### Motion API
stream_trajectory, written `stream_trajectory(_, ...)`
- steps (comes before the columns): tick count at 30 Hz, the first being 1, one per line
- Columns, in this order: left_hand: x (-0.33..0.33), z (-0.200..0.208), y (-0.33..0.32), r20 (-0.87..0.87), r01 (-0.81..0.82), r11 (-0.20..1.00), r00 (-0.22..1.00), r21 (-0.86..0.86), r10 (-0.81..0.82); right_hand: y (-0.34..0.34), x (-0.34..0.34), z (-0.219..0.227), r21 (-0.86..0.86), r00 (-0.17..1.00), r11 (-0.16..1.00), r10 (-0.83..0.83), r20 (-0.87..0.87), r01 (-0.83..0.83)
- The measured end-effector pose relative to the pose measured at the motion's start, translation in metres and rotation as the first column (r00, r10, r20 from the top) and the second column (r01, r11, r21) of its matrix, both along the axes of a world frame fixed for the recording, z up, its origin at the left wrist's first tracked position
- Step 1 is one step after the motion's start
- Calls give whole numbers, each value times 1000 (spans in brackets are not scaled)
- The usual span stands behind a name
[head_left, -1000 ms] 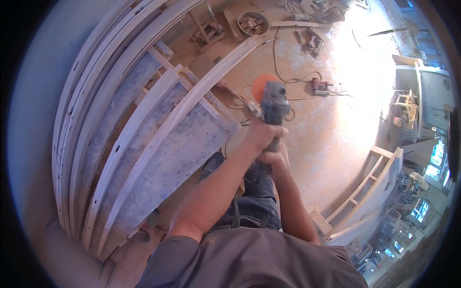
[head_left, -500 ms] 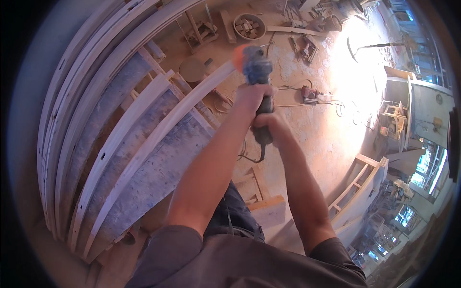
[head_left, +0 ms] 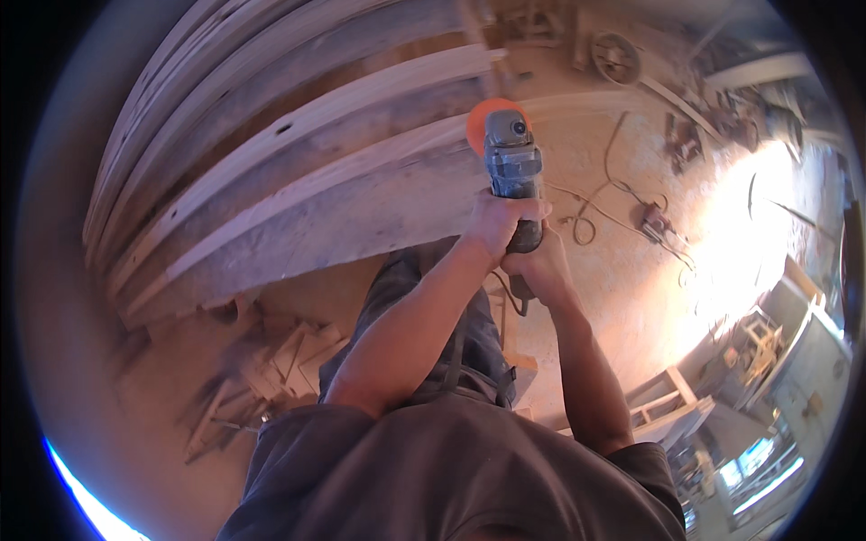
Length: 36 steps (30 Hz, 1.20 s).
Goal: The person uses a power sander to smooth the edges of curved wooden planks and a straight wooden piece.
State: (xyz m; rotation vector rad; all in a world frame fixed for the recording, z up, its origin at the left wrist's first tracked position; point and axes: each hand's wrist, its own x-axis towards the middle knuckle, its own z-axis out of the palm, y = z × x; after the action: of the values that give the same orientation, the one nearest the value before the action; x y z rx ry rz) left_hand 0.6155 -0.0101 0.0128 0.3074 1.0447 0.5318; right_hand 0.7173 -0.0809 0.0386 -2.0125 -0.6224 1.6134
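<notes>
Both my hands grip an angle grinder [head_left: 514,167] with a grey-blue head and an orange disc [head_left: 476,128]. My left hand [head_left: 496,221] wraps its body just behind the head. Lower down, my right hand [head_left: 541,269] is closed round the dark rear handle, where the cord comes out. The disc overlaps the nearest long, curved, pale wooden strip [head_left: 361,164]; whether it touches the wood I cannot tell. Beyond lies a second curved strip [head_left: 383,79] with a small dark slot in it.
More curved wooden lengths [head_left: 194,77] are stacked at the far left. Wood offcuts [head_left: 293,361] lie on the floor at lower left. Cords [head_left: 586,216] and a reddish power tool [head_left: 656,222] are right of my hands. A wooden frame [head_left: 667,397] stands at lower right.
My view has swung left, so the surroundings shift right and turn clockwise. The grinder, still in both hands, has moved back along the nearest strip, which now shows beyond the disc.
</notes>
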Motion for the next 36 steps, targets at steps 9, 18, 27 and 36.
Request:
stream_trajectory(9,-183,7,-13,31,-226,968,972,-109,231,10,-162,-6,50,958,957,286,1,-285)
stream_trajectory(18,-449,9,-17,22,-394,916,917,-77,397,20,-423,-13,120,909,904,416,-22,-410)
stream_trajectory(27,-747,-30,-52,79,-632,774,774,35,628,55,-716,6,49,606,604,794,50,-796)
stream_trajectory(36,-746,-14,-50,-13,-654,756,756,-16,654,30,-724,-8,132,750,744,661,-3,-655)
